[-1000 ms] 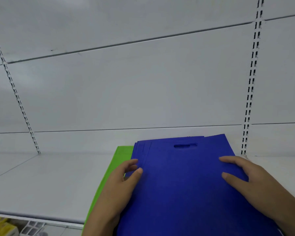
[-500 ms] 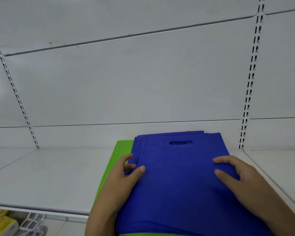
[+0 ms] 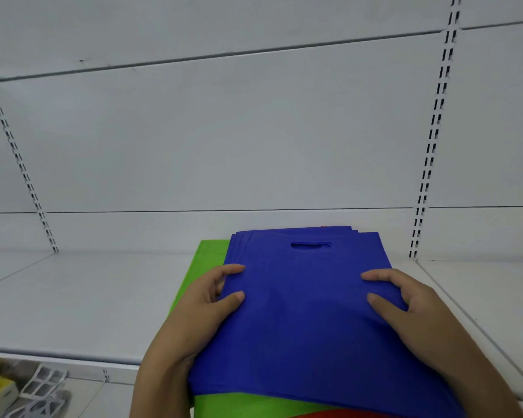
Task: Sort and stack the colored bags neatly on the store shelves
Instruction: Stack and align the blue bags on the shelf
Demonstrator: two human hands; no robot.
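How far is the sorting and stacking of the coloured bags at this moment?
Done: the blue bags are gathered in one pile lying on a green bag, with a red one showing beneath.
In hand: the left hand and right hand hold the pile's two sides over the white shelf; its far edges are still fanned.
Left: squaring the blue pile and giving green and red their own places.

1. A shop: I stand at a white metal gondola shelf [image 3: 73,297].
2. Slotted uprights [image 3: 432,140] and a panelled back wall [image 3: 224,131].
3. Blue bags [image 3: 308,312] in a stack, like stock.
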